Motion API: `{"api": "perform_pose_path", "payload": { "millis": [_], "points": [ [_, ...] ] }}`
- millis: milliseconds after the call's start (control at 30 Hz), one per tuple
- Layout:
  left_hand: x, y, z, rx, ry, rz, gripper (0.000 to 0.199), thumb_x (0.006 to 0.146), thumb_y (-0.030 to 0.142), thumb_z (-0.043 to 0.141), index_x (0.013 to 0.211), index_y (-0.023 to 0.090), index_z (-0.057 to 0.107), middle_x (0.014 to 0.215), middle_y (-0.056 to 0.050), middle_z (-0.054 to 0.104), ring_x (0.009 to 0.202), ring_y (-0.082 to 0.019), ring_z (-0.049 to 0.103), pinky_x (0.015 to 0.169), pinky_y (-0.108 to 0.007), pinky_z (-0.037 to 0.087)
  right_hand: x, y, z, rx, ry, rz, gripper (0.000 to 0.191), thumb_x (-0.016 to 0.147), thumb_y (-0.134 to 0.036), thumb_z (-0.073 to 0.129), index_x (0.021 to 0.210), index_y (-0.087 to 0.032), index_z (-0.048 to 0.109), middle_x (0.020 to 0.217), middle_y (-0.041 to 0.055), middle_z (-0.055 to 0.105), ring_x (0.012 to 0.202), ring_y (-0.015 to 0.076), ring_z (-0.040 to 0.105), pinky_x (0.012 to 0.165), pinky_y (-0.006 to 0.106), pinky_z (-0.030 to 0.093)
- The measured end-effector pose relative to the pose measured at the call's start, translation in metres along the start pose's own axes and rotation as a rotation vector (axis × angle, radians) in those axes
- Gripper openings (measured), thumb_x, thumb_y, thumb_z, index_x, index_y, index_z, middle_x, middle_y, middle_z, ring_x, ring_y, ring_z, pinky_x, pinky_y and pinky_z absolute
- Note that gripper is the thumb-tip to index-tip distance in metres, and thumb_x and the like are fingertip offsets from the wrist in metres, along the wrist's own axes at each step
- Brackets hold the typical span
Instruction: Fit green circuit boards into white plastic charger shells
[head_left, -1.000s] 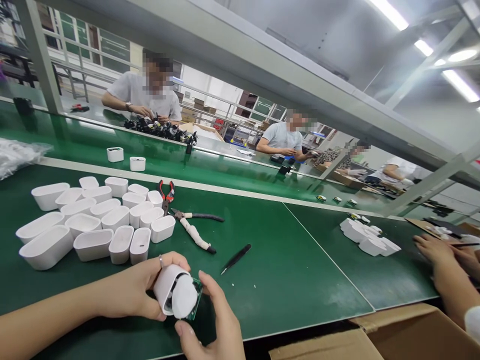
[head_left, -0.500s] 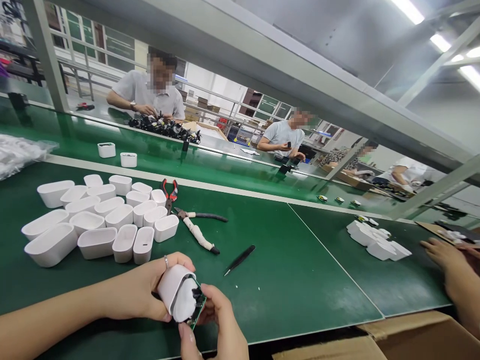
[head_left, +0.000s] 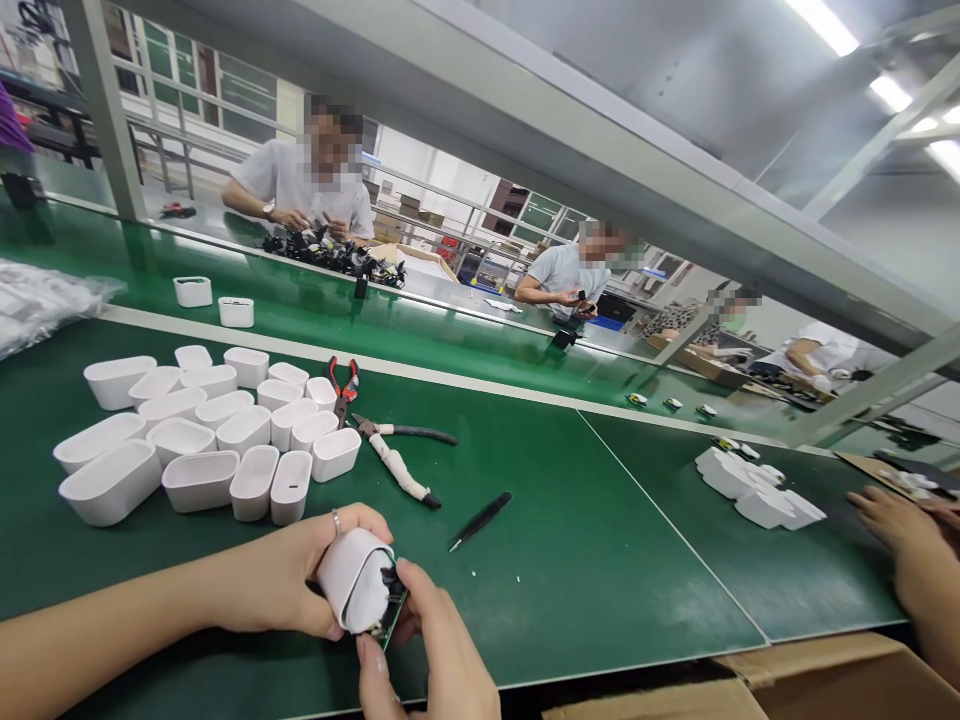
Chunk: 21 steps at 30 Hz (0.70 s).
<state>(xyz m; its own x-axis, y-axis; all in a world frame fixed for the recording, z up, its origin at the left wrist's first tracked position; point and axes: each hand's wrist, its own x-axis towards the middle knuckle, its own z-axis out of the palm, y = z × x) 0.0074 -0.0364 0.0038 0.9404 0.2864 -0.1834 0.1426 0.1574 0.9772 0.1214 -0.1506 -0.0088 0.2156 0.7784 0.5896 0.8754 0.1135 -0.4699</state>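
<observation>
Fingers (head_left: 352, 522) of the left hand (head_left: 292, 570) clenched over the top of a white oval plastic casing (head_left: 352, 580), with a silver ring (head_left: 335, 521) on one of them. Right hand (head_left: 435, 660) closed on the casing's other side, its thumb (head_left: 409, 580) pressed near the open end. Casing tilted, gripped between both hands above the front edge of a green bench mat (head_left: 600, 560). Small green circuit board (head_left: 391, 610) with black components (head_left: 390, 582) jutting from the open end, partly hidden by the right thumb.

Just beyond the hands, black-handled tweezers (head_left: 480, 522) lying alone on the mat. Near them, pliers with one handle wrapped in white (head_left: 394, 460), and red-handled wire cutters (head_left: 341, 385) beside a tight cluster of empty white casings (head_left: 202, 440). Farther right, a smaller heap of white casings (head_left: 750, 490), close to a co-worker's hands (head_left: 900, 540) at the edge of the view. Below the bench, a cardboard box (head_left: 825, 675). Across a green conveyor belt (head_left: 300, 340), two white casings (head_left: 193, 291) and a plastic bag (head_left: 45, 315), then a seated co-worker (head_left: 289, 180) behind a pile of black parts (head_left: 334, 255).
</observation>
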Motion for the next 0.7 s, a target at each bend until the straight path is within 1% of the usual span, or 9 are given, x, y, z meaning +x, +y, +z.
{"api": "perform_pose_path", "payload": {
  "millis": [100, 200, 300, 433, 533, 700],
  "points": [
    [0.0008, -0.0014, -0.0011, -0.010, -0.018, 0.008, 0.049, 0.055, 0.010, 0.053, 0.097, 0.023, 0.031, 0.079, 0.005, 0.051, 0.077, -0.014, 0.049, 0.064, -0.024, 0.038, 0.0067, 0.0009, -0.0050, 0.051, -0.057, 0.006, 0.036, 0.068, -0.015, 0.036, 0.102, -0.021, 0.044, 0.063, -0.0002, 0.052, 0.051, 0.0109, 0.051, 0.049, 0.020, 0.044],
    [0.0018, -0.0025, -0.0016, -0.018, -0.015, 0.015, 0.050, 0.055, 0.014, 0.057, 0.097, 0.023, 0.031, 0.082, 0.003, 0.052, 0.079, -0.015, 0.050, 0.067, -0.026, 0.038, 0.0100, 0.0028, -0.0094, 0.120, -0.094, 0.043, 0.037, 0.065, -0.015, 0.039, 0.101, -0.023, 0.046, 0.063, -0.0017, 0.052, 0.050, 0.0096, 0.051, 0.049, 0.018, 0.045],
    [0.0021, -0.0028, -0.0020, 0.004, 0.001, 0.014, 0.050, 0.055, 0.016, 0.058, 0.097, 0.022, 0.031, 0.083, 0.003, 0.052, 0.081, -0.016, 0.050, 0.068, -0.027, 0.039, 0.0086, 0.0047, -0.0098, 0.156, -0.076, 0.096, 0.037, 0.064, -0.016, 0.043, 0.099, -0.023, 0.048, 0.063, -0.0026, 0.052, 0.050, 0.0085, 0.051, 0.051, 0.017, 0.045],
    [0.0010, -0.0034, -0.0031, 0.061, 0.023, 0.004, 0.049, 0.056, 0.013, 0.057, 0.097, 0.023, 0.033, 0.083, 0.003, 0.053, 0.080, -0.017, 0.050, 0.067, -0.027, 0.039, 0.0052, 0.0065, -0.0074, 0.208, -0.056, 0.172, 0.037, 0.062, -0.017, 0.048, 0.098, -0.023, 0.051, 0.065, -0.0031, 0.054, 0.052, 0.0078, 0.051, 0.054, 0.016, 0.046],
    [0.0010, -0.0055, -0.0043, 0.101, 0.048, 0.007, 0.048, 0.056, 0.011, 0.057, 0.097, 0.023, 0.035, 0.082, 0.004, 0.052, 0.079, -0.016, 0.050, 0.066, -0.026, 0.039, 0.0056, 0.0065, -0.0073, 0.310, -0.045, 0.257, 0.036, 0.060, -0.017, 0.051, 0.095, -0.024, 0.054, 0.066, -0.0039, 0.055, 0.053, 0.0067, 0.051, 0.056, 0.014, 0.046],
    [0.0021, -0.0075, -0.0051, 0.091, 0.069, 0.020, 0.049, 0.055, 0.012, 0.058, 0.097, 0.023, 0.035, 0.080, 0.005, 0.051, 0.075, -0.014, 0.048, 0.061, -0.022, 0.037, 0.0097, 0.0030, -0.0084, 0.520, -0.023, 0.398, 0.033, 0.059, -0.017, 0.054, 0.091, -0.025, 0.056, 0.063, -0.0053, 0.054, 0.053, 0.0048, 0.050, 0.055, 0.010, 0.045]
  ]
}}
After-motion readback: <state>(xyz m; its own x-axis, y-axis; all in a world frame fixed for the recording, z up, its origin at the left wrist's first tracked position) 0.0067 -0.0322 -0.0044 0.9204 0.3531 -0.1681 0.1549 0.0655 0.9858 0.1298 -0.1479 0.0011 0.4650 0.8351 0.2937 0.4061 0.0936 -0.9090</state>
